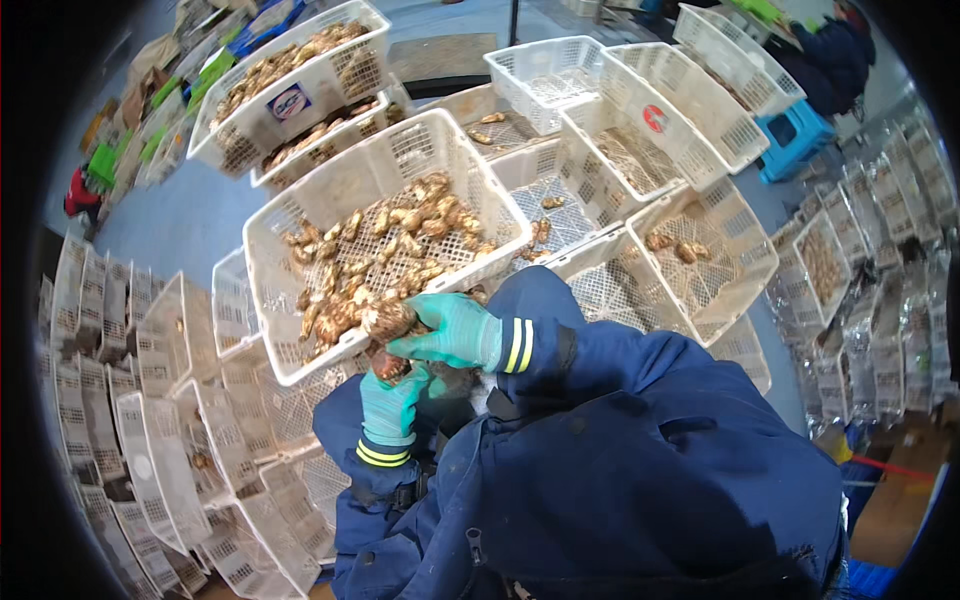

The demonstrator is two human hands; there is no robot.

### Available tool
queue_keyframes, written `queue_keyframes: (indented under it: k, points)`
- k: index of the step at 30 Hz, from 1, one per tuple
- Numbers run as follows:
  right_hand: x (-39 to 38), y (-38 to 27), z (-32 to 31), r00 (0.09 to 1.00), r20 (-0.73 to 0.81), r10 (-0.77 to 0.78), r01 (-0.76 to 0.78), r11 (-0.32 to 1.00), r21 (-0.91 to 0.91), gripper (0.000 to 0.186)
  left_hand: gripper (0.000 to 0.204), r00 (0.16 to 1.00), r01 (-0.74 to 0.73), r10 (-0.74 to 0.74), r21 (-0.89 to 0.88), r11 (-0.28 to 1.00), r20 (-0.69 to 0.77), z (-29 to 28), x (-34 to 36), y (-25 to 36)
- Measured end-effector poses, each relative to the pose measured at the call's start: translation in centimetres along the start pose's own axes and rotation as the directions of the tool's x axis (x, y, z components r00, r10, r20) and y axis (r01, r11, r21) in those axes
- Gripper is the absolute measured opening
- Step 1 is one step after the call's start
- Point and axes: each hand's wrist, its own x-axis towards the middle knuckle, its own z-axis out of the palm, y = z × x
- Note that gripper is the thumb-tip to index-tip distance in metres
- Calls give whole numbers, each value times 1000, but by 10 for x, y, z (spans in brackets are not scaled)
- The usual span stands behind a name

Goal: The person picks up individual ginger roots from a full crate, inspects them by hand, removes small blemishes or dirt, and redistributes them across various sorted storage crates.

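My two hands, in teal gloves, are close together at the front edge of a white plastic crate [485,185]. My right hand [450,330] grips a large, lumpy brown mushroom [385,318]. Lower down, my left hand [390,405] has its fingers round the reddish-brown lower piece [390,365], just under my right thumb; whether both pieces are one mushroom I cannot tell. Inside the crate behind them lie several tan and brown mushrooms [430,210] on the slatted bottom.
Stacked crates of mushrooms [290,70] stand behind, crates with few pieces [700,270] to the right, and crate rows [170,440] along both sides. A blue stool [790,150] and a person in dark clothing [830,60] are at upper right.
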Motion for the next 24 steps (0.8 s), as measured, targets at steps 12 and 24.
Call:
queue_keyframes:
  k: [12,24]
  points:
    - [-37,150,-262,658,-597,458,373,491,787,29,45,939,340,-268,-675,654,214,-8,19,-31]
    - [-72,223,-281,704,-506,499,388,328,862,27,48,874,475,-308,-525,706,377,22,29,-17]
